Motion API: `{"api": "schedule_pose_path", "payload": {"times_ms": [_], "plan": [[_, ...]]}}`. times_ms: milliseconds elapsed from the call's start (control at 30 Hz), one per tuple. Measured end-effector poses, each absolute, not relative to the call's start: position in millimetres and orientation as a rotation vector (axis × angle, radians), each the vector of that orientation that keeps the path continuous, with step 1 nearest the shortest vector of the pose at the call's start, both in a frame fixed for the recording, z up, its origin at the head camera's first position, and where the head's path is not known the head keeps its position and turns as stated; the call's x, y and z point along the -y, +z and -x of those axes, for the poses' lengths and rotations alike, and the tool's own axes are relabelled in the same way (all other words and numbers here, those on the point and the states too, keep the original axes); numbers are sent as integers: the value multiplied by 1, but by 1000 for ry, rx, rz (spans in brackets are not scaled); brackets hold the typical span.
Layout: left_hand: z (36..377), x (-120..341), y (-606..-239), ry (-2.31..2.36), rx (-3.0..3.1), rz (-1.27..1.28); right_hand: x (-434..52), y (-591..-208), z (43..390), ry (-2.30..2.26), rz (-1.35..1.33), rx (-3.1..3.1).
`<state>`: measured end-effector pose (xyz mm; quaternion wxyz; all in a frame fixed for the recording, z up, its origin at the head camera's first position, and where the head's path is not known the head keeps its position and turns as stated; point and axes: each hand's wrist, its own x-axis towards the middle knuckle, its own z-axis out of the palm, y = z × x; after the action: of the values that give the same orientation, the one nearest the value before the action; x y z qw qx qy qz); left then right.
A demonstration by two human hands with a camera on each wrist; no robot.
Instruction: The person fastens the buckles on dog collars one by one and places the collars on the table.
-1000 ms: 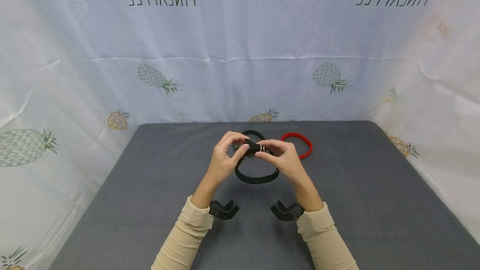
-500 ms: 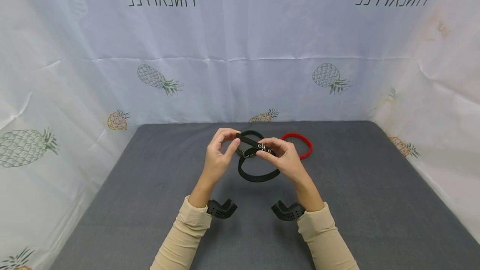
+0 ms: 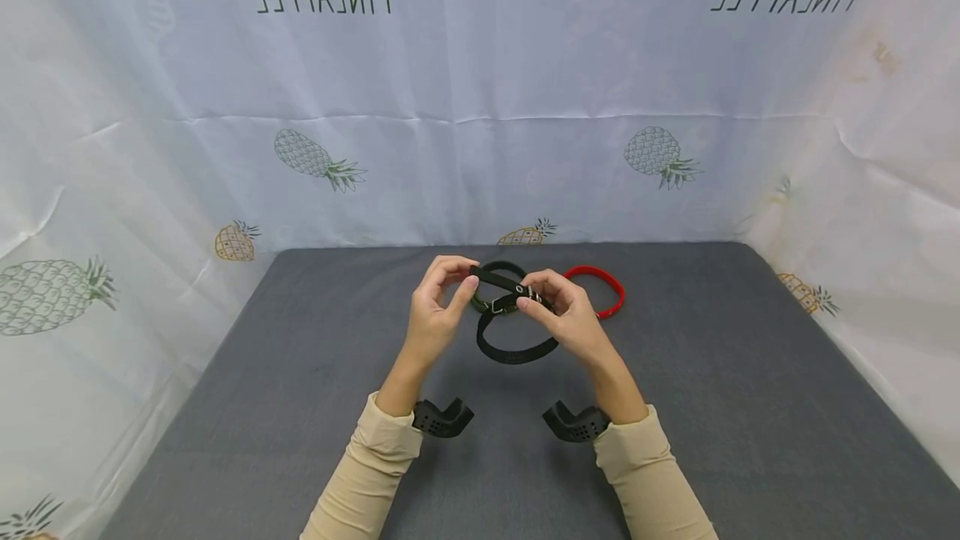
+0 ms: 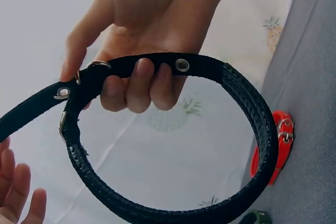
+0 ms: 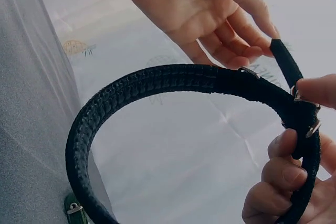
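Observation:
A black pet collar (image 3: 517, 357) is held up in a closed loop between my hands. At the far left of its free strap end (image 5: 286, 59), my left hand (image 3: 435, 307) pinches the tip between thumb and fingers. My right hand (image 3: 566, 311) grips the collar beside the metal buckle (image 5: 297, 95), fingers curled round the band and thumb at the buckle. The strap passes through the buckle, and metal eyelets (image 4: 182, 65) show along it. In the left wrist view, the fingers of my left hand appear at the lower left.
On the grey table (image 3: 300, 407) behind the hands lies a red collar (image 3: 618, 294) with a metal buckle. A dark green collar (image 3: 480, 304) lies left of it, partly hidden by the hands and black collar. A pineapple-print curtain (image 3: 450, 173) surrounds the table.
My left hand has moved left with the strap end, so a longer length of strap shows between the hands. The right hand has stayed near its place, its fingers shifting slightly at the buckle.

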<state>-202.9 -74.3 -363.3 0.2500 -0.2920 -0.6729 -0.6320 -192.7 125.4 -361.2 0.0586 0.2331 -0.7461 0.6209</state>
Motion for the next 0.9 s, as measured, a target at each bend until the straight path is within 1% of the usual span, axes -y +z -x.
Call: {"api": "schedule_pose_path", "payload": {"times_ms": [500, 900], "plan": [[201, 71, -363, -1791, 1880, 780, -126, -358, 190, 1881, -665, 2299], [200, 64, -372, -1881, 2072, 846, -128, -358, 190, 1935, -701, 2243]]}}
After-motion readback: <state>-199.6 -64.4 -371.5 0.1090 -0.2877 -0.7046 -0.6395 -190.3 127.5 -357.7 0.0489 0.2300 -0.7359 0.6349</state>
